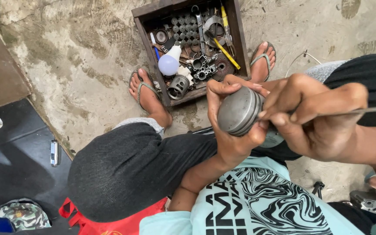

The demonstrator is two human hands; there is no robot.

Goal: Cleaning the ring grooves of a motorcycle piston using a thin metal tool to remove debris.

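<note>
The work area is a rough, stained concrete floor (79,65), bordered at the lower left by dark floor tiles (18,161). The person sits low with knees apart, wearing dark shorts (127,169), a light blue patterned shirt (257,204) and green sandals (146,89).

On the floor between the feet stands an open wooden box (142,30). It holds a white light bulb (169,62), a cylindrical metal part (178,86) at its near edge, a yellow-handled tool (225,52) and assorted small metal parts and fittings. A red bag (109,224) lies under the left thigh. A camouflage-pattern cloth (20,214) lies on the tiles at the lower left, and a small silver lighter-shaped object (55,152) lies on the tile edge.

The grey metal piston (239,112) is held in the air above the knees, just in front of the near edge of the box, crown toward the camera, with ring grooves visible on its side.

The left hand (229,130) is closed around the piston, thumb and fingers wrapped across its rim from the left side.

The right hand (312,119) is closed in a pinch grip on a thin metal rod (366,110), which runs off to the right edge of the view. The fingertips (268,104) are touching the right side of the piston.
</note>
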